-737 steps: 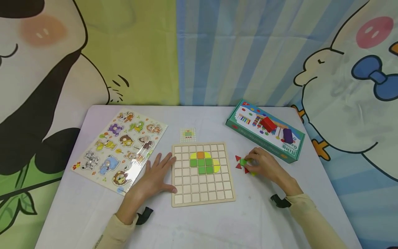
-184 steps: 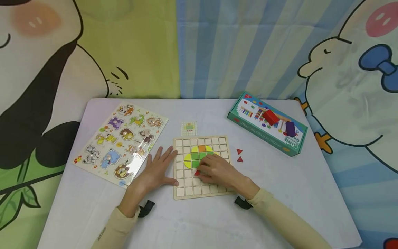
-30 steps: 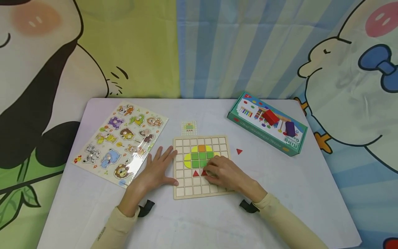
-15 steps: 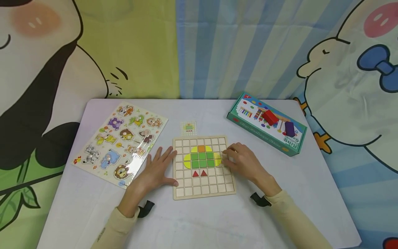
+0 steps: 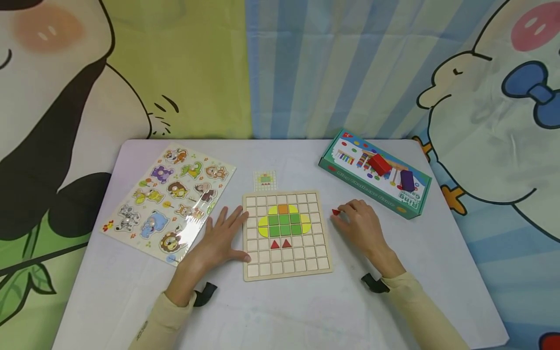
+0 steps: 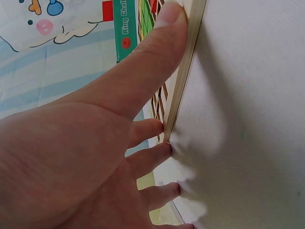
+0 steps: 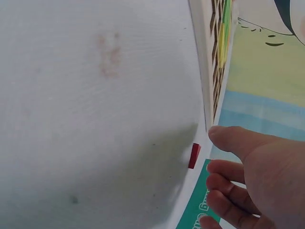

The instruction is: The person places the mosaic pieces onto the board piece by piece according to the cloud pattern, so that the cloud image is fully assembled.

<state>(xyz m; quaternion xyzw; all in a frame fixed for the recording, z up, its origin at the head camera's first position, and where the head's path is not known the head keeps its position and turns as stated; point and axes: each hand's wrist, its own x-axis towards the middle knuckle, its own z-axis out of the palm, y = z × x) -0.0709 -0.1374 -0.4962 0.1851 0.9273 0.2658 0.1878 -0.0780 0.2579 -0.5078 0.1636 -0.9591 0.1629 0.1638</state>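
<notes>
A wooden grid board [image 5: 288, 267] lies on the table, bearing green squares [image 5: 285, 219], an orange square [image 5: 283, 209], yellow rounded pieces [image 5: 263, 226] and two red triangles [image 5: 286, 243]. My left hand [image 5: 220, 240] is spread at the board's left side; its thumb [image 6: 164, 28] and fingertips touch the edge. Right of the board, my right hand [image 5: 360, 226] is over the table with its fingertips right by a loose red triangle [image 5: 335, 212]. In the right wrist view this triangle [image 7: 194, 156] shows on the cloth, apart from the thumb [image 7: 224, 137] and the bent fingers.
Behind the board lies a small pattern card [image 5: 265, 180]. An animal puzzle board [image 5: 168, 206] is at the left. At the back right, a green game box [image 5: 374, 175] carries a red block [image 5: 380, 165] and a purple block [image 5: 407, 180].
The right hand has let go of the second red triangle on the board and moved right to the loose one. Since the oldest frame, several pieces have joined the board. The left hand stays put.
</notes>
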